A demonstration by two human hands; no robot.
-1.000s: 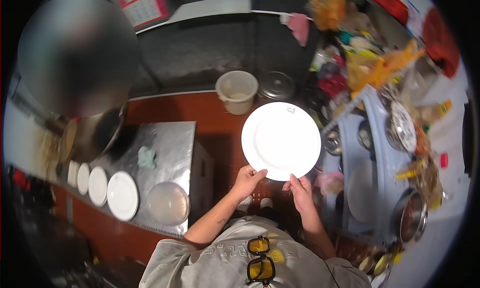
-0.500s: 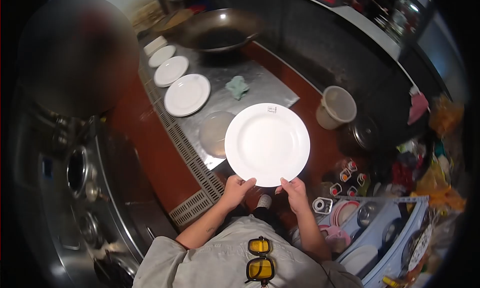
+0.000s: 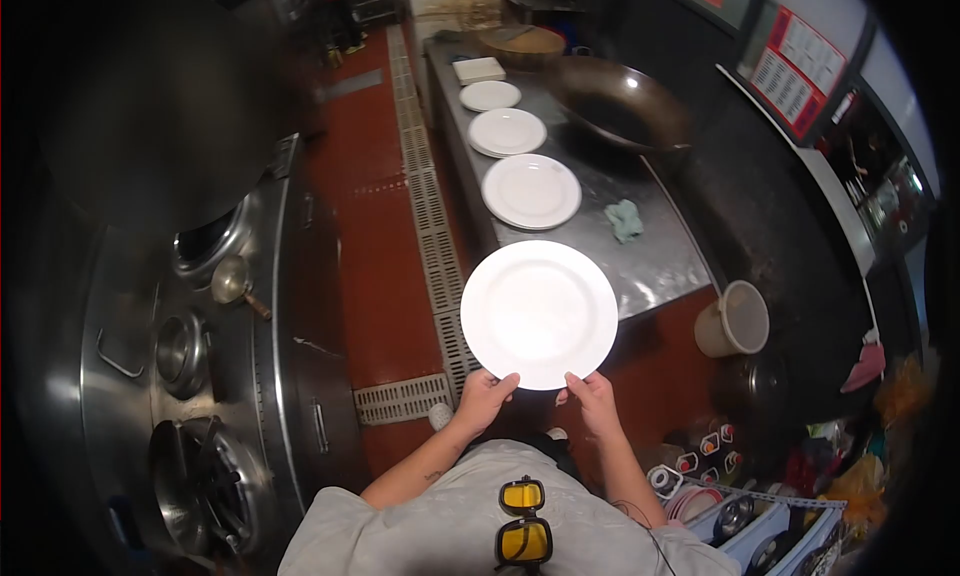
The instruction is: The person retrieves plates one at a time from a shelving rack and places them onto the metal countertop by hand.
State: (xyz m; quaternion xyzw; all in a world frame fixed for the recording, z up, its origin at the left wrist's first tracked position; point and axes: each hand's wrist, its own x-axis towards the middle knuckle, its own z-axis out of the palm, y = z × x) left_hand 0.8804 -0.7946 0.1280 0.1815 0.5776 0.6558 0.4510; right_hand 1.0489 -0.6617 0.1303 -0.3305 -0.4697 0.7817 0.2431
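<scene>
A round white plate is held out level in front of my body. My left hand grips its near rim on the left, thumb on top. At the near rim on the right, my right hand pinches it the same way. Just beyond the plate stands a steel table. Along its left side is a row of white plates, with a large plate, a middle-sized plate and a small plate. A crumpled green cloth lies to their right.
A big wok sits on the table's far part. To the right are a white bucket, several bottles and a blue rack of dishes. On the left runs a steel stove. A floor drain grate crosses the red floor.
My view has turned left and lifted, so the table now appears farther right and more of the aisle and stove shows. Both hands still hold the plate.
</scene>
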